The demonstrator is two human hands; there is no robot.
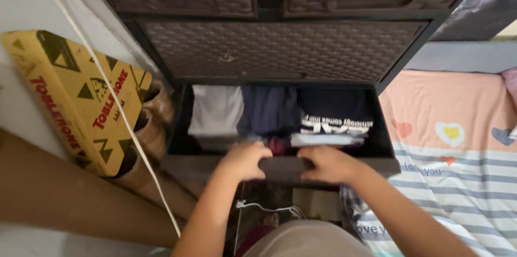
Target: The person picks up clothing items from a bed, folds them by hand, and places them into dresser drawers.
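Note:
A dark woven-pattern drawer unit stands in front of me, and its bottom drawer (183,163) is pulled out. Inside lie folded clothes: a white piece (215,109) at the left, dark blue fabric (268,109) in the middle, and a black garment with white print (336,117) at the right. My left hand (245,159) and my right hand (326,163) both grip the top of the drawer's front panel, side by side, fingers curled over its edge.
A long yellow triangular carton (75,101) leans at the left beside brown shoes (156,111). A white cord (107,82) runs down across it. A bed with a peach and striped sheet (458,149) lies at the right. Closed drawers (280,47) sit above.

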